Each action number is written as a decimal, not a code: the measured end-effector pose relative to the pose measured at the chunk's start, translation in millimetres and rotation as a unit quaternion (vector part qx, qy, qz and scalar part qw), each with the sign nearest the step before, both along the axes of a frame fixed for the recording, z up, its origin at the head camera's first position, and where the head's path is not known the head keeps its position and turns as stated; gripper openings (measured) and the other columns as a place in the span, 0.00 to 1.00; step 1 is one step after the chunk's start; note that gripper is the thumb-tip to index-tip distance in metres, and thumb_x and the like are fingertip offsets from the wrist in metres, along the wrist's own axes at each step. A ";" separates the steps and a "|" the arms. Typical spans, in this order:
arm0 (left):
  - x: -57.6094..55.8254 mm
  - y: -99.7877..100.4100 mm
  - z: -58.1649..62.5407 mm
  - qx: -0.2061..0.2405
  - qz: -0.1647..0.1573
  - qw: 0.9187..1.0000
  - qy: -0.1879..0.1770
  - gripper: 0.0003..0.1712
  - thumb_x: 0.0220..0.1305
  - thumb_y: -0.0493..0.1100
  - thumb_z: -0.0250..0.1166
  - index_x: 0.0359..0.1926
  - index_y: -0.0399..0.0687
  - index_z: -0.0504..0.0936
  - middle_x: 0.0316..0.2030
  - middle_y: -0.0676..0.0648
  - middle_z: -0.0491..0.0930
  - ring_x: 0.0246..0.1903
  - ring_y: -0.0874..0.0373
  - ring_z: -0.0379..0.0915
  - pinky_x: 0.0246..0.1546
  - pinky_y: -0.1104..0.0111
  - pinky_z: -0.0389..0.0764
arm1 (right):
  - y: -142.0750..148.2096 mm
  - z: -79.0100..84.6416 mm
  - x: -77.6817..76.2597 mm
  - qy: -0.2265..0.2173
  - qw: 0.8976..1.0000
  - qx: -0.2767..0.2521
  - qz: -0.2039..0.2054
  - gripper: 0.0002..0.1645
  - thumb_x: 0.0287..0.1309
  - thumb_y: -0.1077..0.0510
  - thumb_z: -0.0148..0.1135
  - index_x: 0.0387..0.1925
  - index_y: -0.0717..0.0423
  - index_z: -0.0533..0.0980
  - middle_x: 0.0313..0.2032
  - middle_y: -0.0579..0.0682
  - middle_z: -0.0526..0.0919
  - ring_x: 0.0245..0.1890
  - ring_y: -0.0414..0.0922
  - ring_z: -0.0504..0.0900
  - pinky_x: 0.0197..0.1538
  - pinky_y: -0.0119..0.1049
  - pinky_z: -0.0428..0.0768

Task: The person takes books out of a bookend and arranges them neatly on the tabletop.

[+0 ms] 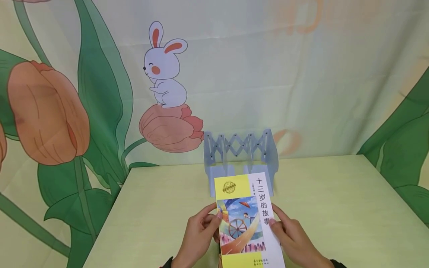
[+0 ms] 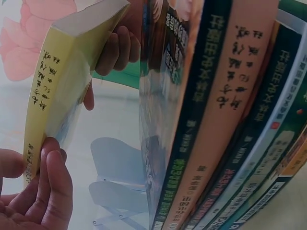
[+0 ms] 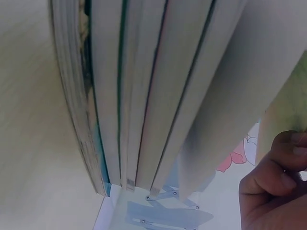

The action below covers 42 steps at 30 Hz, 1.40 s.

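A yellow-and-white paperback book point(image 1: 239, 216) with a painted cover is held between both hands, cover up, in the head view. My left hand point(image 1: 197, 232) grips its left edge, the thumb on the cover. On the opposite edge, my right hand point(image 1: 296, 236) pinches the book with its thumb on top. A stack of several books point(image 2: 216, 120) fills much of the left wrist view, spines showing; the held book is raised apart from it. The right wrist view shows the stack's page edges. From above, the held book hides nearly all of that stack.
Behind the book, a blue-grey expandable book rack point(image 1: 273, 152) with upright dividers stands near the back edge of the pale green table point(image 1: 161, 208). A printed cloth point(image 1: 234, 74) with a rabbit and tulips hangs behind the table.
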<state>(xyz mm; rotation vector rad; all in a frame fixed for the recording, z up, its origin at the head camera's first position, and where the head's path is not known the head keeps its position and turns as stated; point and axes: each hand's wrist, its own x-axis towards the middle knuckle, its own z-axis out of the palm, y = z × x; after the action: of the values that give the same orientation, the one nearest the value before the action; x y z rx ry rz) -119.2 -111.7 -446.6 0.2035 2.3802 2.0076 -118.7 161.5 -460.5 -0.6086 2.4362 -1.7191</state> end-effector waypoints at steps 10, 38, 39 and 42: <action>0.0 -2.1 -9.9 -0.007 -0.010 1.000 -0.029 0.29 0.70 0.49 0.61 0.66 0.40 0.71 0.33 0.41 0.83 0.17 0.59 0.77 0.24 0.61 0.82 | 1.4 -6.7 0.7 0.003 1.000 0.015 0.008 0.30 0.77 0.53 0.41 0.74 0.56 0.55 0.38 0.51 0.89 0.31 0.36 0.86 0.34 0.34 0.82; -0.2 -5.3 -27.9 -0.064 -0.036 0.996 -0.059 0.28 0.71 0.48 0.59 0.65 0.35 0.72 0.33 0.44 0.83 0.18 0.58 0.78 0.23 0.60 0.82 | 7.8 -20.7 0.7 -0.099 0.992 0.016 0.075 0.37 0.77 0.49 0.43 0.77 0.59 0.46 0.44 0.59 0.87 0.34 0.38 0.87 0.34 0.37 0.85; -0.3 -5.5 -28.7 -0.068 -0.038 0.995 -0.058 0.28 0.71 0.48 0.59 0.65 0.35 0.72 0.33 0.44 0.83 0.18 0.58 0.78 0.23 0.60 0.82 | 8.1 -21.9 0.5 -0.094 0.992 0.016 0.077 0.36 0.77 0.50 0.43 0.77 0.60 0.46 0.42 0.58 0.87 0.33 0.37 0.86 0.33 0.37 0.84; 0.0 -5.8 -31.0 -0.071 -0.042 0.995 -0.058 0.28 0.71 0.48 0.59 0.64 0.35 0.72 0.32 0.44 0.83 0.18 0.59 0.78 0.23 0.60 0.82 | 8.8 -24.6 0.7 -0.080 0.993 0.025 0.078 0.36 0.77 0.52 0.43 0.76 0.63 0.47 0.38 0.56 0.88 0.30 0.35 0.85 0.32 0.35 0.84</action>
<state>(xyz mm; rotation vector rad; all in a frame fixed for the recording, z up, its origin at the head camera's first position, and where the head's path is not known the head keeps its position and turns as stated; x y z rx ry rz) -119.1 -117.5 -477.6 0.1741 2.3872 1.7566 -118.0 170.4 -485.1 -0.6109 2.2525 -1.5769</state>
